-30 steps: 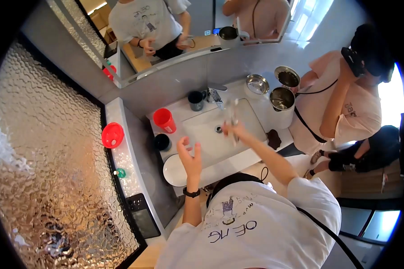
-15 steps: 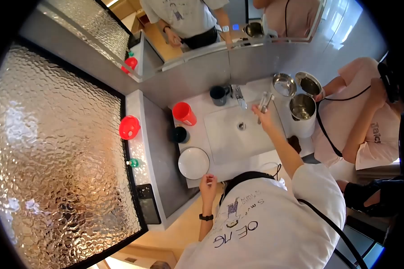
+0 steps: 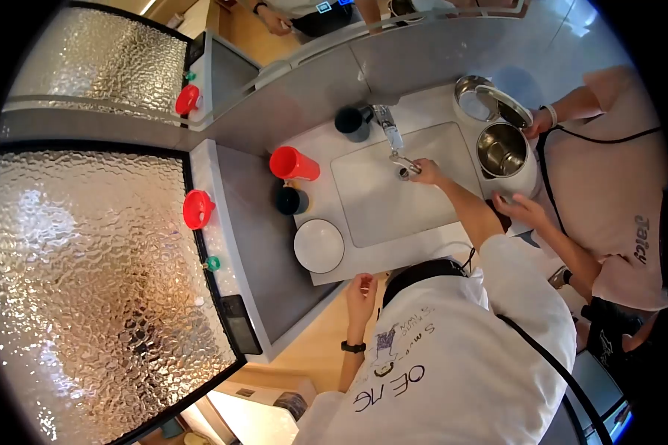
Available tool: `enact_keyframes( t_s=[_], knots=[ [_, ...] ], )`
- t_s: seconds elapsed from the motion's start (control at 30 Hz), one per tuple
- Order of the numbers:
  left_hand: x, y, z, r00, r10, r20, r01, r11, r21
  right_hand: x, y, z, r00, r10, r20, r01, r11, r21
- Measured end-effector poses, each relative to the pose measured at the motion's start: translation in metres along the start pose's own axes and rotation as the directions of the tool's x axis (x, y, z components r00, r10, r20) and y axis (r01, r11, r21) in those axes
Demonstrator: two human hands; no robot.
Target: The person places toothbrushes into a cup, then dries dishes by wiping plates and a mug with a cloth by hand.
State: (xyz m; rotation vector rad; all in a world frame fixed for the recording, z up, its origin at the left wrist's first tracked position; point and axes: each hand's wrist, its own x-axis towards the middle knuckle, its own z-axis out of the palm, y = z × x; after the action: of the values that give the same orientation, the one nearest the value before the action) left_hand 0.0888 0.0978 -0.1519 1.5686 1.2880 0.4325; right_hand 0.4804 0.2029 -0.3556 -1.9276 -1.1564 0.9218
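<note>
My right hand (image 3: 426, 172) is closed round a shiny metal utensil (image 3: 404, 161), whose exact kind I cannot make out. It is over the white sink (image 3: 393, 215), just below the tap (image 3: 388, 126) and close to the drain (image 3: 404, 174). My left hand (image 3: 361, 288), with a black band on the wrist, hangs off the counter's front edge, fingers curled in and nothing seen in them. Nearest to it is a white plate (image 3: 319, 245). Beyond the plate stand a dark cup (image 3: 292, 200) and a red cup (image 3: 293, 163); a dark mug (image 3: 352, 124) is beside the tap.
On the right, a white pot with a steel inside (image 3: 502, 150) stands lid up beside a steel bowl (image 3: 472, 95). A co-worker's hand (image 3: 523, 211) is near its base, the other at the lid. A red container (image 3: 198, 210) sits on the left ledge.
My right hand has brought the metal utensil down and left, from the sink's far right side to below the tap. A co-worker's hand has appeared near the white pot's base. The view has shifted.
</note>
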Motion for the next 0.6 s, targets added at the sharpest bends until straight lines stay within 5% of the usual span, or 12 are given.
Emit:
enact_keyframes(
  t_s=[0.1, 0.17, 0.3, 0.37, 0.6],
  knots=[
    [-0.009, -0.005, -0.002, 0.996, 0.089, -0.001, -0.087, 0.983, 0.161, 0.009, 0.024, 0.003, 0.990, -0.126, 0.058, 0.135, 0.970, -0.203],
    [-0.011, -0.011, 0.006, 0.993, 0.121, 0.007, -0.120, 0.968, 0.219, 0.005, 0.010, 0.003, 0.992, -0.014, 0.125, -0.014, 0.976, 0.216],
    [-0.022, -0.019, 0.009, 0.999, -0.035, -0.023, 0.038, 0.990, 0.138, 0.005, -0.025, 0.001, 0.991, 0.071, 0.115, -0.107, 0.933, 0.343],
    [-0.021, -0.020, 0.011, 0.999, -0.045, -0.024, 0.049, 0.985, 0.167, 0.021, -0.014, 0.017, 0.991, -0.020, 0.131, -0.053, 0.847, 0.529],
    [-0.021, -0.008, 0.012, 0.994, -0.102, -0.039, 0.106, 0.985, 0.140, 0.054, 0.041, 0.070, 0.982, 0.168, 0.081, -0.186, 0.891, 0.414]
  ],
)
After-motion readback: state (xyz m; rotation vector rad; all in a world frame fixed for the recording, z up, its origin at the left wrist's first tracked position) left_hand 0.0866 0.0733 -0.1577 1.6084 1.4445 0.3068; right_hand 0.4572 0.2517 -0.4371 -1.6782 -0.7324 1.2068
